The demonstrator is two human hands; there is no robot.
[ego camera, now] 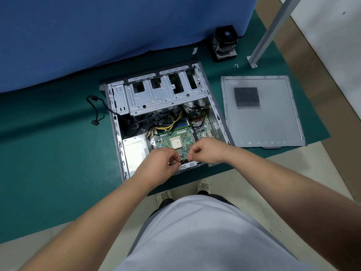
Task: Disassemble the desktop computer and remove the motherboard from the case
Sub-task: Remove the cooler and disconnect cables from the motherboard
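Hands' (162,163) fingertips hide pinched item; mobo (175,137) part-covered.

The open case (117,133) lies on the mat (48,163), near the middle. Inside it, the motherboard (175,136) sits at the near right, the power supply (135,151) just left of it, and the drive cage (162,94) at the far end. The side panel (273,122) lies flat on the mat, just right of the case. The cooler (224,44) stands beyond the panel, at the far edge, with two screws (236,65) near it. A loose cable (95,110) trails out left of the case. Both hands, the left hand (158,165) and the right hand (207,150), meet over the case's near edge.
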